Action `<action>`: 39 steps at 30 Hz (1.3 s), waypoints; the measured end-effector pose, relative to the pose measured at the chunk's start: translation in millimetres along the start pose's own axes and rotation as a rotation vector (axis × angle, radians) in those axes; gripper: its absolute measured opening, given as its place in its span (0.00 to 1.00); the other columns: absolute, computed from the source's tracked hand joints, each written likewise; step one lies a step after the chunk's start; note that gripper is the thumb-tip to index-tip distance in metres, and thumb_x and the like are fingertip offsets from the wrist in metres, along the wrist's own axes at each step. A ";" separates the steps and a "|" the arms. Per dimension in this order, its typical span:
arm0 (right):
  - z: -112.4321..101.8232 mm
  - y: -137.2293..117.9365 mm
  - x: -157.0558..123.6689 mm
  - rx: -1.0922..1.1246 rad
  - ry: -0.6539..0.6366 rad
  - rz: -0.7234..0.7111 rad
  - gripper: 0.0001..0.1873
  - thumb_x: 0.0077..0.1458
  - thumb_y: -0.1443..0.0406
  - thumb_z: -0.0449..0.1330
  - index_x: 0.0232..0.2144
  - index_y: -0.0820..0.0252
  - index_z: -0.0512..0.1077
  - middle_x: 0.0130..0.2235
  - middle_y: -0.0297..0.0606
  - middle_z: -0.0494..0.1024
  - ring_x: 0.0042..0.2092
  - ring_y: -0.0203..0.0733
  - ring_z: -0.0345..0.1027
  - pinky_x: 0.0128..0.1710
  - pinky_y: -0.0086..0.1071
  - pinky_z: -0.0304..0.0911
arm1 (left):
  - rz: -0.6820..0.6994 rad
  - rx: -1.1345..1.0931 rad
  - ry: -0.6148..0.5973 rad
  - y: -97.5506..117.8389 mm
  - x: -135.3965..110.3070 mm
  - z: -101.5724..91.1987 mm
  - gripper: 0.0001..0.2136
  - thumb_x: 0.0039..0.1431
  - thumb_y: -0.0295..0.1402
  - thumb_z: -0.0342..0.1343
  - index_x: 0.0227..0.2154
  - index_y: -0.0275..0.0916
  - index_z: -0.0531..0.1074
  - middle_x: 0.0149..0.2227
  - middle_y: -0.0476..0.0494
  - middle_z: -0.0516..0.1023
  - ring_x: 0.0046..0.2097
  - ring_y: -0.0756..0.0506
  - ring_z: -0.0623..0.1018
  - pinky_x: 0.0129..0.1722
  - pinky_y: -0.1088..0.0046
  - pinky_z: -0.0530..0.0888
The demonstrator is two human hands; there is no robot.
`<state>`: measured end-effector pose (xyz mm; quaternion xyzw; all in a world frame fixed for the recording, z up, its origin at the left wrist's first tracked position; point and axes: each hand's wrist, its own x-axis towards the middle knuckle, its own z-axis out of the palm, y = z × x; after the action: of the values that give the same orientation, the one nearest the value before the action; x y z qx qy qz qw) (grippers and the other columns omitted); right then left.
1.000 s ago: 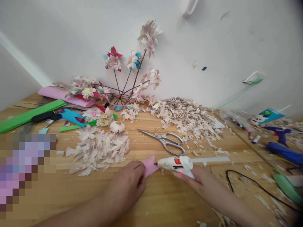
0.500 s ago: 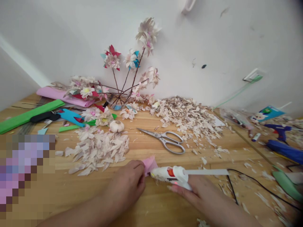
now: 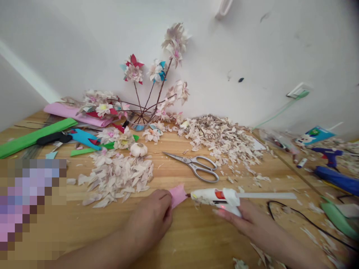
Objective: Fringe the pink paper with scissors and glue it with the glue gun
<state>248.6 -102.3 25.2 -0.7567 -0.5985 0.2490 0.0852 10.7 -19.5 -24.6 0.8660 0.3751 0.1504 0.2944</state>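
My left hand (image 3: 155, 211) is closed on a small piece of pink paper (image 3: 177, 195), which sticks out past the fingertips just above the wooden table (image 3: 193, 235). A white hot glue gun (image 3: 218, 198) with a red patch and a lit red light is gripped in my right hand (image 3: 241, 216). Its nozzle points left, close to the right edge of the pink paper. From its back end a long pale glue stick (image 3: 266, 195) juts out to the right. Open-handled metal scissors (image 3: 196, 166) lie beyond both hands.
Loose pale petals (image 3: 120, 179) lie at left beside a garlic bulb (image 3: 138, 150). Handmade flowers (image 3: 134, 71) on twigs stand in a clear bowl (image 3: 138, 125). A heap of dry scraps (image 3: 221, 138) covers the back right. A black cord (image 3: 303, 216) runs at right.
My right hand has drawn the glue gun to the right, so its nozzle is at the pink paper's right edge. More of the pink paper shows. My left hand has barely moved.
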 end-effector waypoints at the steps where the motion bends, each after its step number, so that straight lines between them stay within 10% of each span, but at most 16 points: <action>1: -1.0 3.3 -0.3 0.070 0.008 -0.022 0.22 0.52 0.46 0.51 0.29 0.57 0.72 0.31 0.41 0.79 0.33 0.50 0.71 0.33 0.39 0.65 | 0.000 -0.001 0.001 0.3 0.1 -0.1 0.09 0.53 0.24 0.47 0.29 0.40 0.71 0.35 0.42 0.77 0.39 0.45 0.77 0.39 0.70 0.74; 13: 1.9 71.1 6.8 0.431 0.376 0.050 0.13 0.44 0.52 0.62 0.26 0.55 0.75 0.18 0.34 0.75 0.25 0.48 0.70 0.26 0.38 0.67 | 0.006 -0.025 0.034 0.4 -1.3 -0.9 0.09 0.52 0.23 0.46 0.26 0.40 0.70 0.34 0.44 0.77 0.37 0.46 0.76 0.37 0.71 0.73; 19: -1.2 87.5 10.6 0.499 0.284 0.099 0.20 0.37 0.46 0.65 0.25 0.55 0.77 0.33 0.41 0.82 0.40 0.59 0.74 0.43 0.47 0.69 | 0.023 -0.021 0.031 -0.1 -2.9 -1.1 0.09 0.53 0.24 0.46 0.26 0.40 0.70 0.34 0.44 0.77 0.37 0.45 0.77 0.38 0.71 0.73; 28: 2.0 95.4 21.5 0.388 0.195 -0.021 0.26 0.42 0.42 0.60 0.33 0.56 0.73 0.32 0.39 0.79 0.40 0.54 0.72 0.41 0.44 0.69 | 0.048 -0.119 0.074 -1.1 2.9 -16.1 0.08 0.53 0.23 0.47 0.28 0.40 0.70 0.39 0.43 0.77 0.41 0.46 0.77 0.41 0.70 0.73; 31: -4.6 108.3 14.1 0.309 0.270 -0.084 0.28 0.42 0.48 0.64 0.43 0.56 0.69 0.43 0.44 0.76 0.49 0.57 0.68 0.49 0.45 0.64 | 0.042 -0.180 0.152 -0.9 5.4 -30.1 0.07 0.53 0.24 0.48 0.27 0.40 0.70 0.39 0.44 0.78 0.41 0.46 0.77 0.41 0.69 0.73; 37: -25.3 148.2 -28.7 0.227 0.469 0.064 0.32 0.26 0.49 0.71 0.35 0.51 0.66 0.38 0.49 0.74 0.37 0.61 0.71 0.35 0.50 0.68 | -0.039 -0.386 0.292 -4.3 13.7 -59.5 0.04 0.52 0.30 0.51 0.25 0.40 0.70 0.36 0.46 0.77 0.38 0.47 0.77 0.38 0.71 0.74; 39: -36.7 151.1 -48.7 0.289 0.612 0.064 0.27 0.37 0.46 0.66 0.38 0.47 0.64 0.40 0.53 0.73 0.38 0.59 0.71 0.35 0.48 0.68 | -0.091 -0.443 0.335 -7.6 15.8 -67.4 0.04 0.51 0.32 0.53 0.24 0.39 0.71 0.36 0.45 0.77 0.39 0.46 0.76 0.38 0.70 0.74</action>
<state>388.9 -182.9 5.6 -0.7947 -0.4796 0.0951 0.3596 -15.4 23.1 23.9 0.7258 0.4151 0.3566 0.4168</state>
